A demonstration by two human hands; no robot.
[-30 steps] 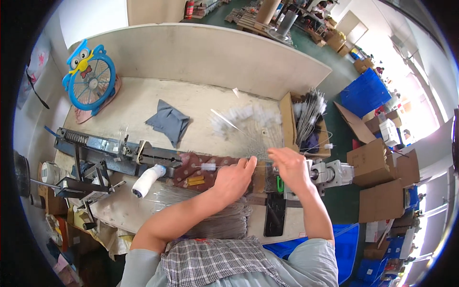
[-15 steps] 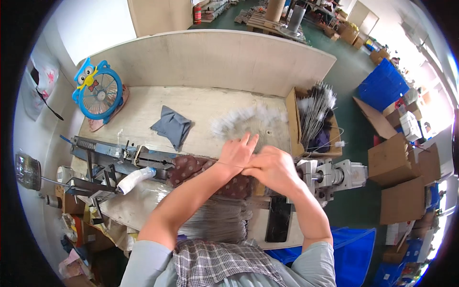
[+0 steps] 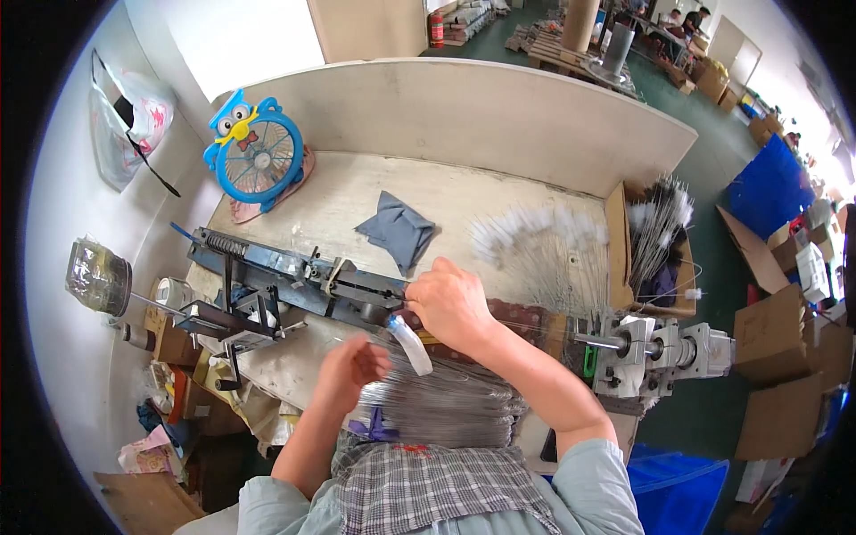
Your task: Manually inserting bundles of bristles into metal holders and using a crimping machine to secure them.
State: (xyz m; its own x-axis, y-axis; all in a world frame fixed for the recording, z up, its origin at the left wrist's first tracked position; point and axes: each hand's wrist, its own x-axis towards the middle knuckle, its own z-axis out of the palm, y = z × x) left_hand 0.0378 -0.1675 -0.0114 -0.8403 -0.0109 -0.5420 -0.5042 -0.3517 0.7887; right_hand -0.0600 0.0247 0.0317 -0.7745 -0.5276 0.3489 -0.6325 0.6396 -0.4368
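Observation:
My right hand (image 3: 446, 305) is closed at the right end of a long dark metal bench fixture (image 3: 294, 276). Its fingertips press together there, and what they grip is too small or hidden to make out. Below and to the left, my left hand (image 3: 355, 367) has loosely curled fingers, slightly blurred, with nothing visible in them. Just right of it is a white-wrapped lever handle (image 3: 412, 348) with a blue tip, apart from the fingers. A thick bundle of thin metal wires (image 3: 446, 406) lies in front of me. A spotted brown cloth (image 3: 517, 319) sits partly under my right forearm.
White-tipped wire brushes (image 3: 544, 241) lie fanned out at the back right, beside a cardboard box (image 3: 617, 236) of more. A grey cloth (image 3: 397, 232) and a blue owl-shaped fan (image 3: 259, 160) stand farther left. A motor-like machine (image 3: 660, 348) is at the right edge.
My view has turned left. My hands have parted: the right moved to the fixture's end, the left drew back toward me. The wrapped handle now points nearer me.

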